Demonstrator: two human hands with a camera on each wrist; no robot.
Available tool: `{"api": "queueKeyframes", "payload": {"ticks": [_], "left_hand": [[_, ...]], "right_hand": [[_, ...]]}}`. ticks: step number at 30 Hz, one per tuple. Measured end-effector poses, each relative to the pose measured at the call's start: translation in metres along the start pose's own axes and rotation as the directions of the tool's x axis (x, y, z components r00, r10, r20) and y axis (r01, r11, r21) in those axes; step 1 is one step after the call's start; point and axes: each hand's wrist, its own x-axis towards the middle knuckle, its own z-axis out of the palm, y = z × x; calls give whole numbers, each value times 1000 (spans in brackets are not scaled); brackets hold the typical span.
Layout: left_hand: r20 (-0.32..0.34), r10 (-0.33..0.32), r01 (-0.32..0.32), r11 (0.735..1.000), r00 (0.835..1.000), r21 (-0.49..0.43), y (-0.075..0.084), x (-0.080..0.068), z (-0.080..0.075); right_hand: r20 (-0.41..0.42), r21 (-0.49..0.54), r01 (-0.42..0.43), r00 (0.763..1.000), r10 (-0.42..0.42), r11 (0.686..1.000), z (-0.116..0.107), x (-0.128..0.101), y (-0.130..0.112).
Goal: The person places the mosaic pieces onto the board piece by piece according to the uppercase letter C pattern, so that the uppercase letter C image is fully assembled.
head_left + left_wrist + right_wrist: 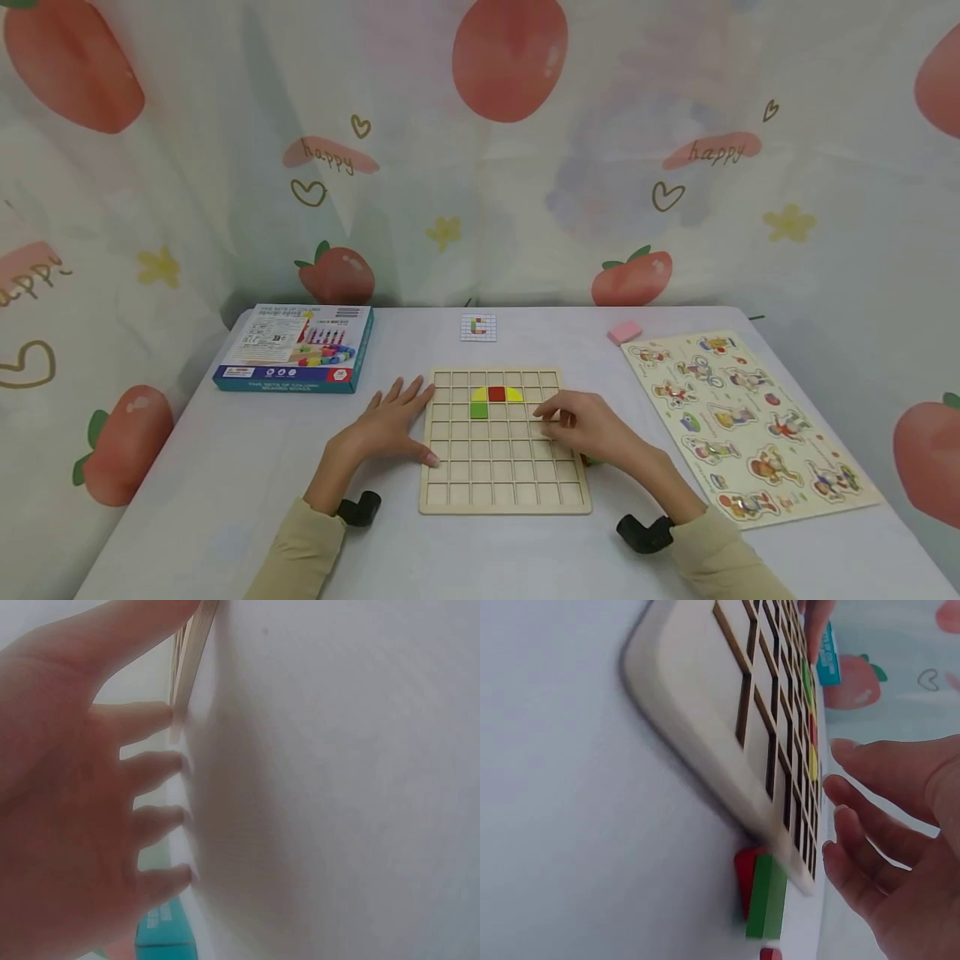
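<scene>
A wooden grid board point(504, 497) lies on the white table. In its upper cells sit a red square point(497, 394) between two yellow rounded pieces, with a green square point(478, 410) below the left one. My left hand point(378, 427) is spread at the board's left edge, thumb and index fingertip right at the rim. Over the right columns hovers my right hand point(588, 427), fingers loosely bent; the right wrist view shows nothing between thumb and fingertips. Beside the board's right edge, a green block point(766, 898) lies against a red block point(745, 871), mostly hidden by my hand in the head view.
A small pattern card point(478, 327) lies behind the board. A boxed set point(292, 350) is at the back left. On the right lie a pink block point(624, 332) and a large picture puzzle board point(742, 425). Another red piece point(770, 953) shows near the green block.
</scene>
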Motion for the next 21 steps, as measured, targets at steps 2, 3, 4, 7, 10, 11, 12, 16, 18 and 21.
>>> {"api": "queueKeyframes", "payload": {"ticks": [2, 3, 4, 7, 10, 11, 12, 16, 18, 21], "left_hand": [[2, 0, 0, 1000, 1000, -1, 0, 0, 0], [4, -2, 2, 1000, 1000, 0, 0, 1, 0], [5, -4, 4, 1000, 1000, -1, 0, 1, 0], [5, -6, 6, 1000, 1000, -2, -2, 1, 1], [3, -12, 12, 1000, 1000, 1, -5, 3, 3], [2, -12, 12, 1000, 1000, 4, -5, 4, 4], [0, -10, 10, 1000, 1000, 4, -6, 5, 5], [-8, 2, -2, 1000, 1000, 3, -7, 5, 7], [-2, 1, -1, 1000, 1000, 3, -6, 4, 6], [7, 4, -4, 1000, 1000, 5, -3, 3, 4]], "right_hand": [[-1, 5, -13, 1000, 13, 1000, -3, -7, 2], [0, 3, -21, 1000, 21, 1000, -5, -10, 4], [2, 3, -24, 1000, 24, 1000, -6, -14, 5], [13, -9, -41, 999, 42, 999, -11, -22, 11], [19, -23, -38, 999, 38, 999, -15, -30, 17], [20, -26, -40, 999, 41, 999, -17, -33, 19], [22, -30, -38, 999, 39, 999, -19, -35, 20], [30, -35, -31, 999, 32, 999, -25, -44, 27], [35, -34, -32, 999, 33, 999, -27, -48, 29], [41, -20, -45, 998, 46, 999, -30, -53, 31]]}}
